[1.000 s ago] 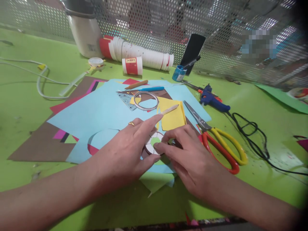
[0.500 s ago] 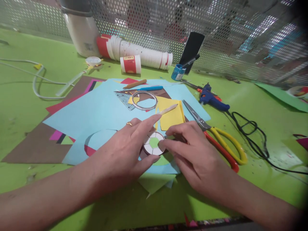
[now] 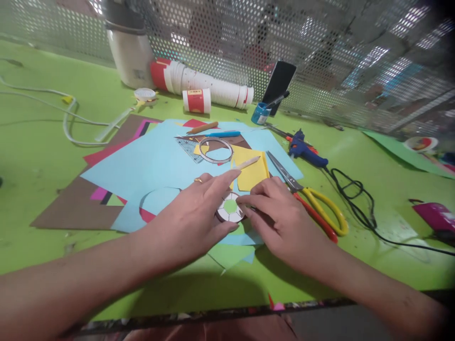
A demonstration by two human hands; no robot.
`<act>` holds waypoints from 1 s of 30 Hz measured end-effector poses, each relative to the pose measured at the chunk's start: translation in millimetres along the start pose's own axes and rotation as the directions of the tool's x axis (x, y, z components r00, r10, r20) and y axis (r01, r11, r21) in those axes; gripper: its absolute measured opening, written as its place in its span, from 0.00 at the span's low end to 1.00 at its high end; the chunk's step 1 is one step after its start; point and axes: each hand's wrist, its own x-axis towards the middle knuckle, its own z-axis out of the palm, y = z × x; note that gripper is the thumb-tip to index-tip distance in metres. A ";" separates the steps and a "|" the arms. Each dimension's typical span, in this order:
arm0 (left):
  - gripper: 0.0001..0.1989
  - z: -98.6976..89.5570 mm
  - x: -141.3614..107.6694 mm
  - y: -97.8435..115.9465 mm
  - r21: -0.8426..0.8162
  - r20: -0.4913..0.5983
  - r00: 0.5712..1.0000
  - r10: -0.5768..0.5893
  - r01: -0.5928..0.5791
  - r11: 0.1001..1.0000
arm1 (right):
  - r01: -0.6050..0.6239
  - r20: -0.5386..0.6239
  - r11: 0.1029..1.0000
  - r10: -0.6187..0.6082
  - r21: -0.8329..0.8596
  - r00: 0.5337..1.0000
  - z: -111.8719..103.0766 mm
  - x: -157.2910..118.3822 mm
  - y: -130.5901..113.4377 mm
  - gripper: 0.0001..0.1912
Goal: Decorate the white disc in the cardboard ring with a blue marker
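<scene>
A small round disc point(image 3: 231, 205) with a green centre, white segments and a dark rim lies over the coloured paper in front of me. My left hand point(image 3: 199, 208) curves around its left side, thumb below and forefinger above, keeping hold of it. At the right edge of the disc, the fingertips of my right hand point(image 3: 277, 213) are pinched together and touch it; whatever is between them is too small to make out. Just past my left forefinger a pale pencil-like stick point(image 3: 249, 163) rests on yellow paper point(image 3: 253, 174).
Scissors point(image 3: 322, 203) lie right of my right hand, with a blue glue gun point(image 3: 305, 150) and its cord beyond. A tape ring point(image 3: 216, 150) and blue pen point(image 3: 223, 134) rest on light blue sheets point(image 3: 142, 161). Stacked paper cups point(image 3: 206, 83) and a phone point(image 3: 279, 83) stand behind.
The view has shifted, bringing the table's front edge further into sight. My right fingertips have drawn together at the disc's right edge, while my left hand keeps its hold.
</scene>
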 end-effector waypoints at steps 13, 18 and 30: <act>0.40 3.1 -3.9 0.7 -0.026 -0.152 0.977 0.151 -0.157 0.987 | -0.226 -0.097 0.972 0.231 0.055 0.968 8.9 3.3 -21.5 0.09; 0.42 4.7 -4.7 -0.4 -0.030 -0.144 0.981 0.132 -0.138 0.990 | -0.235 -0.136 0.969 0.243 0.076 0.960 16.7 -0.7 -20.0 0.09; 0.38 0.4 -5.0 -0.1 -0.169 -0.081 0.997 -0.021 0.007 0.986 | -0.110 -0.220 0.960 0.169 0.257 0.961 6.5 -8.0 -7.9 0.09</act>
